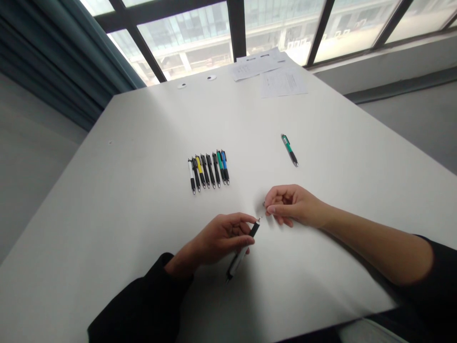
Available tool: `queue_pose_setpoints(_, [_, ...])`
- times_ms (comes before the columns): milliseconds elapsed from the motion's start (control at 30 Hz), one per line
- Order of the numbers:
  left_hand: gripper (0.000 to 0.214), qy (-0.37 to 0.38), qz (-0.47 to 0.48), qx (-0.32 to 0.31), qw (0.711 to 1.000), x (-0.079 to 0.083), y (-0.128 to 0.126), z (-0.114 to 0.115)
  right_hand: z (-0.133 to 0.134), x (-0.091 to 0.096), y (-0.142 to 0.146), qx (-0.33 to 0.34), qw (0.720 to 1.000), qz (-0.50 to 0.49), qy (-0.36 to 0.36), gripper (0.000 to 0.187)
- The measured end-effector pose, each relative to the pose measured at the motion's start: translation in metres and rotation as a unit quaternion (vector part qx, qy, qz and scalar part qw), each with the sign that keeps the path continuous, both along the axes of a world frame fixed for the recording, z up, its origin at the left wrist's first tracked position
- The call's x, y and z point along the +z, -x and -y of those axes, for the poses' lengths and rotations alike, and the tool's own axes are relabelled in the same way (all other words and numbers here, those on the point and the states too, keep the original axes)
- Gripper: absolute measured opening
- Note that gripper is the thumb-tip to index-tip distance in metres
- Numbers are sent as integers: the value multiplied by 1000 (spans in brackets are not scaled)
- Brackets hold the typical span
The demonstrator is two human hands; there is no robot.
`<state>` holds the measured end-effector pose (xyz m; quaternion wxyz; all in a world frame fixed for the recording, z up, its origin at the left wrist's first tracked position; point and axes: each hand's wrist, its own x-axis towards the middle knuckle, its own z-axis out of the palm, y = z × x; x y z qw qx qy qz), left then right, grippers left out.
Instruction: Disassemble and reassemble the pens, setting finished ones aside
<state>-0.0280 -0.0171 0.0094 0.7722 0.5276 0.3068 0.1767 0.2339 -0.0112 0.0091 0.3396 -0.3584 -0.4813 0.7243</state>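
Note:
My left hand [228, 236] grips a white pen with a black grip [237, 261], held slanted with its clip end toward me. A thin pale tip sticks out of the pen's far end, near my left index finger. Just to the right, my right hand [291, 206] is pinched around a small part [264, 204], mostly hidden by the fingertips; it looks like the pen's metal tip. Beyond my hands lies a row of several pens [209, 171] side by side, in white, black, yellow, green and blue. One green pen [289, 150] lies apart on the right.
The white table [153, 133] runs back to the windows. Paper sheets [283, 82] lie at its far edge, beside two oval cable-hole covers [212, 77]. A blue curtain [71, 57] hangs at the left. The table's front edge is close to me.

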Motion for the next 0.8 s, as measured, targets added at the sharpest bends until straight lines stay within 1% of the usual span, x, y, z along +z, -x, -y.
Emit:
queue_pose_setpoints(233, [40,-5,-9,-2,1000,1,1,0,0,2,0,0,1000,1,6,30])
queue_pose_setpoints(400, [39,-8,-7,0,1000,3,0,0,0,3,1,19,1000,1,1,29])
queue_pose_setpoints(700, [38,-18,-6,-10,1000,1,0,-1,2,7,3,44,997,56,-10,34])
queue_pose_setpoints(800, [41,-19,-2,-7,1000,0,1,-1,3,7,2,64,995,79,-23,34])
